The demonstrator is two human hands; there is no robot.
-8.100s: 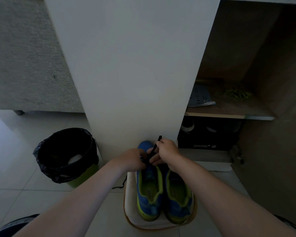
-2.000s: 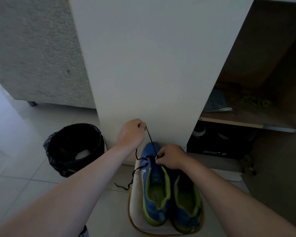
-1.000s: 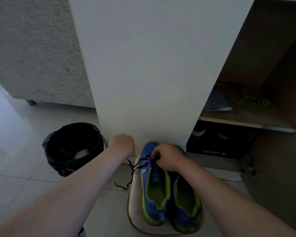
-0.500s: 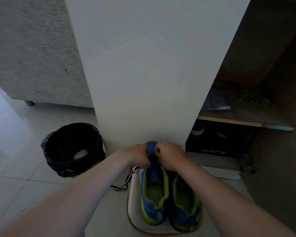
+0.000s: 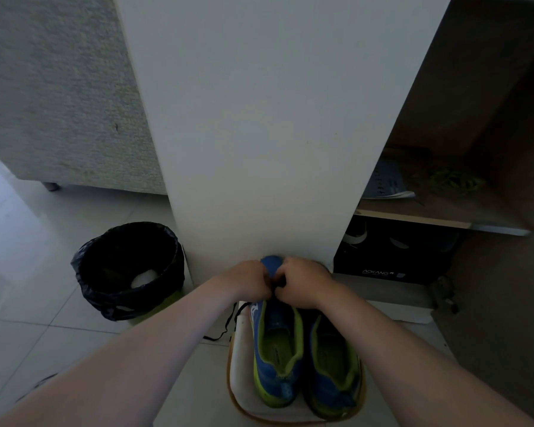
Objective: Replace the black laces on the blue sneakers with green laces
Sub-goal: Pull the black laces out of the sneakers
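My left hand (image 5: pixel 247 280) and my right hand (image 5: pixel 302 282) meet over the front of one blue sneaker (image 5: pixel 275 343). Both hands have their fingers curled in tight, and they pinch the black lace (image 5: pixel 228 322) at the dark spot where my fingertips come together. Only the round blue toe shows past my knuckles. The loose end of the lace hangs off the left side and lies thin and wiggly on the shiny floor tiles (image 5: pixel 43 318). The other blue sneaker (image 5: pixel 333 365) sits just beside the first one, touching it. Both are soft inside with a yellow-green edge. They stand on a flat white tray (image 5: pixel 241 380) with a brown rim. To the left is a round bin (image 5: pixel 127 269) lined with a crinkly black bag, and something white and round lies in it. The green laces (image 5: pixel 453 180) lie in a heap on the wooden shelf (image 5: pixel 429 217), well apart from my hands
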